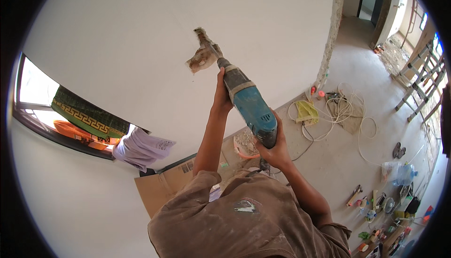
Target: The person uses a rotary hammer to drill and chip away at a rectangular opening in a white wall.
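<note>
A blue and dark grey rotary hammer (256, 110) spans the space in front of my chest, angled up to the white wall (155, 37). Its metal bit reaches the ragged, brown hole (202, 60) broken into the plaster. My left hand (222, 93) is closed around the tool's front part, just behind the chuck, with the thumb along its side. At the rear end, my right hand (278, 151) grips the handle; some of its fingers are hidden behind the housing. Whether the bit is turning cannot be made out.
Looped white cable (324, 137) and a yellow-green cloth (306, 112) lie on the floor to the right. A ladder (420, 82) stands farther right. Hand tools, including a hammer (354, 195), are scattered lower right. Cardboard (159, 187) and an orange-rimmed bucket (242, 154) sit by the wall.
</note>
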Action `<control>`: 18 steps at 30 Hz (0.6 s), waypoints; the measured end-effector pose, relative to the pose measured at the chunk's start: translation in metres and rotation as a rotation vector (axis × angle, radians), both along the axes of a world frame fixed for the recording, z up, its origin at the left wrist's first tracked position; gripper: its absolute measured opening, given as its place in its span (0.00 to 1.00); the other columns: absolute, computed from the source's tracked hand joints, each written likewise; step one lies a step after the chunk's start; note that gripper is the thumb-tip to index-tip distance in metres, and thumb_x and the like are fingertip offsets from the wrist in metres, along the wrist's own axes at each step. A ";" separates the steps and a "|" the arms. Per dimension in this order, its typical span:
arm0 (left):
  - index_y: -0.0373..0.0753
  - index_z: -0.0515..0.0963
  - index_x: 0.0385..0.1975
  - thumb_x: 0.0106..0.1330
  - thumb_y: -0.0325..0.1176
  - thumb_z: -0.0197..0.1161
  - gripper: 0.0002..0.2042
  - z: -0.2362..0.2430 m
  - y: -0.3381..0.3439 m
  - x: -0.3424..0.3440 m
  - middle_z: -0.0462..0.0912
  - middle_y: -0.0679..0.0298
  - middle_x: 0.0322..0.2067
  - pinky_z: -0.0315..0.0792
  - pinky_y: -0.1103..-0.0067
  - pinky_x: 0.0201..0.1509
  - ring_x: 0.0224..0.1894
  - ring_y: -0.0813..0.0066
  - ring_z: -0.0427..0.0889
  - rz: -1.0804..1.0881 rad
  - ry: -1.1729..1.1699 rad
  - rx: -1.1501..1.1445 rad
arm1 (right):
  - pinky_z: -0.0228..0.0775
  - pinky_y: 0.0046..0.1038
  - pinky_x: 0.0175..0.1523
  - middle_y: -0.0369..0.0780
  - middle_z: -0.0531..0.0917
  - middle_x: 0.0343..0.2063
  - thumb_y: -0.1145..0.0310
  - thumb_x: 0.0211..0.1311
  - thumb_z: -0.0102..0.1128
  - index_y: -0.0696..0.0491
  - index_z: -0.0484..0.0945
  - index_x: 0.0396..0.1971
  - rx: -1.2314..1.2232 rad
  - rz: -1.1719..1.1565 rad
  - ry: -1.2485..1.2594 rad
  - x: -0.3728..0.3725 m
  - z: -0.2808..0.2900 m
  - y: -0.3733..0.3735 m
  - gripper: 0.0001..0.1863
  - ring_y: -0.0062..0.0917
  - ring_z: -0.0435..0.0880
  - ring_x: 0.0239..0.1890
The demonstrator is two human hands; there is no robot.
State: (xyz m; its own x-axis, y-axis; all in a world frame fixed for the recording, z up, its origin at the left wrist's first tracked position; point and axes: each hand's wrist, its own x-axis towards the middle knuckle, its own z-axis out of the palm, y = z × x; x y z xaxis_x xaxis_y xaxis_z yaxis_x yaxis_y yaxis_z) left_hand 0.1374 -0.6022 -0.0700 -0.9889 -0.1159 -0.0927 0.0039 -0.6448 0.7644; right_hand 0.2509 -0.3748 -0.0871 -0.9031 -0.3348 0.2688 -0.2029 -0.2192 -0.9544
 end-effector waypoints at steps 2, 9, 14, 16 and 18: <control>0.42 0.73 0.44 0.67 0.63 0.50 0.27 0.005 0.013 0.008 0.80 0.63 0.35 0.79 0.70 0.45 0.38 0.70 0.82 0.017 -0.004 -0.008 | 0.61 0.36 0.65 0.49 0.70 0.56 0.78 0.46 0.62 0.55 0.53 0.69 0.035 -0.002 0.025 0.003 -0.002 0.011 0.46 0.37 0.70 0.61; 0.42 0.73 0.43 0.67 0.63 0.49 0.27 0.007 0.017 0.038 0.80 0.63 0.35 0.79 0.71 0.45 0.39 0.70 0.82 0.047 -0.003 -0.033 | 0.60 0.35 0.65 0.49 0.71 0.56 0.79 0.45 0.60 0.54 0.52 0.69 0.071 0.013 0.103 0.025 0.008 0.019 0.46 0.35 0.71 0.61; 0.42 0.74 0.42 0.67 0.64 0.48 0.27 0.008 -0.014 0.028 0.81 0.62 0.34 0.79 0.71 0.43 0.36 0.70 0.82 0.071 -0.030 -0.070 | 0.63 0.35 0.63 0.50 0.74 0.54 0.78 0.45 0.60 0.54 0.52 0.69 0.100 -0.042 0.230 0.013 0.004 -0.013 0.47 0.37 0.74 0.58; 0.42 0.75 0.40 0.67 0.65 0.46 0.29 0.006 -0.023 0.023 0.81 0.62 0.32 0.80 0.70 0.41 0.34 0.69 0.83 0.038 -0.016 -0.037 | 0.61 0.34 0.64 0.50 0.71 0.56 0.78 0.45 0.60 0.55 0.52 0.69 0.100 0.090 0.055 0.010 0.004 -0.020 0.46 0.36 0.71 0.61; 0.42 0.76 0.38 0.67 0.66 0.43 0.30 0.004 -0.026 0.022 0.82 0.62 0.30 0.80 0.70 0.39 0.32 0.69 0.84 0.008 -0.030 0.009 | 0.61 0.34 0.64 0.50 0.69 0.58 0.78 0.45 0.59 0.53 0.52 0.69 0.065 0.112 0.065 0.015 -0.001 -0.029 0.46 0.36 0.69 0.61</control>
